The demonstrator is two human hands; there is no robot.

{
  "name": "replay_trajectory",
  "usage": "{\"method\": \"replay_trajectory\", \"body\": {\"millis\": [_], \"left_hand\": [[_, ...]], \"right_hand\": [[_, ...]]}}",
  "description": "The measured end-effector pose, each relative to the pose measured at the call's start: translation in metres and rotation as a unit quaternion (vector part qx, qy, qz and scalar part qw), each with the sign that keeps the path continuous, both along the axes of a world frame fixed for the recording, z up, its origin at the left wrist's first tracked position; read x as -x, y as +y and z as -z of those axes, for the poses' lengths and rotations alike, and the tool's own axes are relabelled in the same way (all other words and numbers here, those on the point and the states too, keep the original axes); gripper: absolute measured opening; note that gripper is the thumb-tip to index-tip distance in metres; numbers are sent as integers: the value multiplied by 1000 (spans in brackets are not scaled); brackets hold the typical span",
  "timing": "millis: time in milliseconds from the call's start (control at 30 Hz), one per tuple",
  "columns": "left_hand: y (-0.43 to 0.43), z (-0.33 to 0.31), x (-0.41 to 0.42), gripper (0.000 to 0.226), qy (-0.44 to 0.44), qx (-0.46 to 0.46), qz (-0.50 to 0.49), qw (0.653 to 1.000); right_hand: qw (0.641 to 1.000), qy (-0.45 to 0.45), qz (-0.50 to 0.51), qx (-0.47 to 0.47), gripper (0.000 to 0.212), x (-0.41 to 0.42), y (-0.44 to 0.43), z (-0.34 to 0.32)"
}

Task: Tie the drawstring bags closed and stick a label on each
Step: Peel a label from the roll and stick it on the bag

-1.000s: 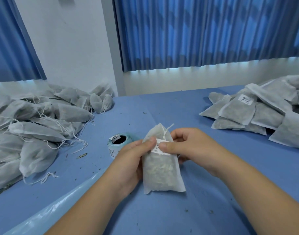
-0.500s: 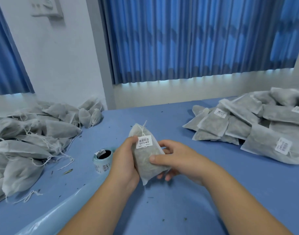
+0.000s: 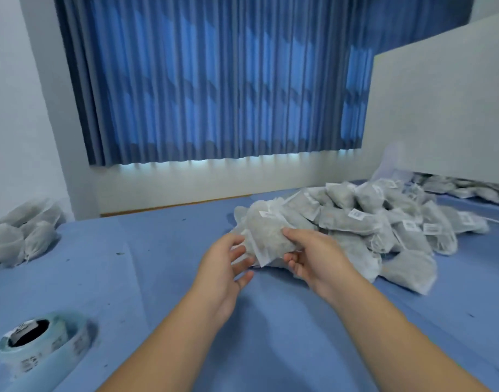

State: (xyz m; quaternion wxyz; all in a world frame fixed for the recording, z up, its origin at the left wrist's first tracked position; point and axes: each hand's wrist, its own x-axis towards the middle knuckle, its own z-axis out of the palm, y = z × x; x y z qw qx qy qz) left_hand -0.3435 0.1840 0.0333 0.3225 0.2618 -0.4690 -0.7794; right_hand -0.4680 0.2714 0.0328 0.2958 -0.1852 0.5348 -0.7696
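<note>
Since the earlier frame the bag (image 3: 266,237) had left the left hand (image 3: 223,267) and crossed to the pile of labelled bags (image 3: 364,222) lying just beyond the fingertips of the right hand (image 3: 313,256); the left hand's fingers hung slack and spread, holding nothing, just short of the bag's near corner. The right hand gripped the bag, thumb on top, fingers curled beneath; it looked light, soft and lumpy, so a hold across the filled belly seemed surest, clear of its small label (image 3: 266,214).
</note>
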Motion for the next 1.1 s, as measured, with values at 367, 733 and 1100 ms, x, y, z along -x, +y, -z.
{"method": "replay_trajectory", "body": {"millis": [367, 733, 1100], "left_hand": [[8, -20, -1, 17, 48, -17, 36, 998], [-24, -11, -80, 10, -2, 17, -88, 996], [-63, 58, -220, 33, -519, 497, -260, 645]], "right_hand": [[989, -43, 87, 109, 5, 61, 11, -57], [997, -38, -74, -7, 4, -42, -67, -8], [858, 408, -280, -138, 47, -180, -143, 26]]}}
